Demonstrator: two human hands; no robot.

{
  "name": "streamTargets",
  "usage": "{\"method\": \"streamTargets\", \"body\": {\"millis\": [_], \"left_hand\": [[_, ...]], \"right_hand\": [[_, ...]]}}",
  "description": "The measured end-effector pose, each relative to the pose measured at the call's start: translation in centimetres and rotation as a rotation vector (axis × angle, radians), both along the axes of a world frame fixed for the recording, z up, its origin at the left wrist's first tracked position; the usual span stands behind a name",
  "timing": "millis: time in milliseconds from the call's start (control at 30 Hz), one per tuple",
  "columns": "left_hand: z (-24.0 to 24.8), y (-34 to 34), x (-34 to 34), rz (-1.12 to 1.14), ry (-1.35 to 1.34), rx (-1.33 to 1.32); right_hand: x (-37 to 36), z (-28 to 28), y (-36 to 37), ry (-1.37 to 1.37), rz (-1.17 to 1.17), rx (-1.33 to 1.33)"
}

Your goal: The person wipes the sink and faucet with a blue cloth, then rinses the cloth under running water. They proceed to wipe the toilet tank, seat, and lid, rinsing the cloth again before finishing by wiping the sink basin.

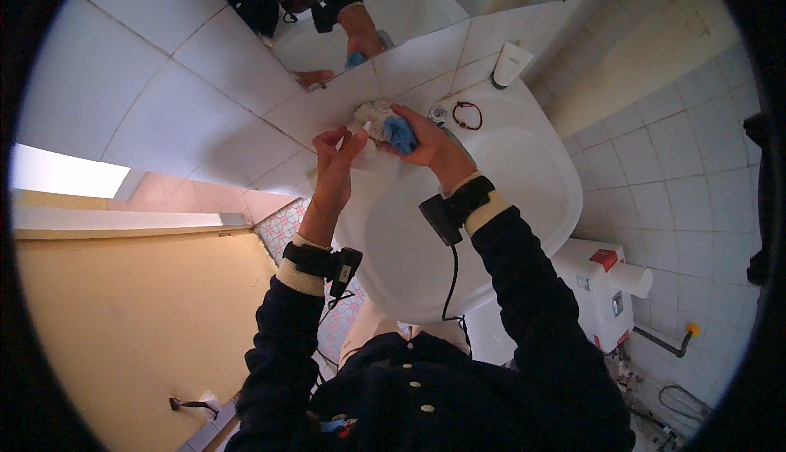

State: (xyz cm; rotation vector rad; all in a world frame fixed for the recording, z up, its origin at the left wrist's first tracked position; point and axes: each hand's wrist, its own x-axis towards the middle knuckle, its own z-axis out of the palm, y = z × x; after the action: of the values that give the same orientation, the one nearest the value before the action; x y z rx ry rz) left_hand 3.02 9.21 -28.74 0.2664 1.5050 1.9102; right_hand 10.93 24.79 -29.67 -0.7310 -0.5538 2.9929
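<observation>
Over the far left rim of the white washbasin [516, 174], my right hand [431, 145] is closed around a crumpled bundle, part blue cloth [399, 134] and part fluffy cream material [375, 113]. Close beside it on the left is my left hand [334, 155], with thumb and fingers pinched together. A small white tip shows by its thumb, but what it belongs to is too unclear to name. The metal tap [438, 115] stands just behind my right hand, which partly hides it.
A dark bracelet [467, 115] and a white tube with a dark cap [512, 65] lie on the basin's back ledge. The mirror [426, 2] hangs above. A white box with red labels [596, 288] stands at the right, near a pipe [663, 344]. A yellowish door [139, 321] is at the left.
</observation>
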Motion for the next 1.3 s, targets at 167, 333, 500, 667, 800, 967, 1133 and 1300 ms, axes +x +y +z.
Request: {"method": "streamTargets", "body": {"millis": [167, 333, 500, 667, 800, 967, 1133, 1300], "left_hand": [[0.3, -0.2, 0.7, 0.044, 0.071, 0.025], [-0.1, -0.4, -0.2, 0.007, 0.114, -0.066], [-0.7, -1.9, 0.5, 0.026, 0.196, -0.041], [0.0, -3.7, 7.9, 0.309, -0.011, 0.0], [-0.3, -2.4, 12.7, 0.007, -0.549, 0.207], [-1.6, -0.4, 15.1, -0.258, -0.409, 0.115], [-3.7, -0.2, 16.9, -0.364, -0.293, 0.134], [-5.1, -0.4, 16.2, -0.343, -0.546, 0.2]], "right_hand": [[0.1, 0.2, -0.4, 0.038, -0.018, 0.006], [1.4, 0.7, -1.0, 0.199, -0.176, -0.235], [4.5, 1.6, -1.6, 0.355, -0.282, -0.472], [8.7, 2.5, -4.5, 0.294, -0.273, -0.412], [11.4, 1.2, -9.5, 0.047, -0.433, 0.189], [13.3, -2.7, -12.6, -0.217, -0.569, 0.376], [14.2, -4.6, -12.4, -0.237, -0.545, 0.361], [14.3, -3.3, -12.3, -0.38, -0.431, 0.355]]}}
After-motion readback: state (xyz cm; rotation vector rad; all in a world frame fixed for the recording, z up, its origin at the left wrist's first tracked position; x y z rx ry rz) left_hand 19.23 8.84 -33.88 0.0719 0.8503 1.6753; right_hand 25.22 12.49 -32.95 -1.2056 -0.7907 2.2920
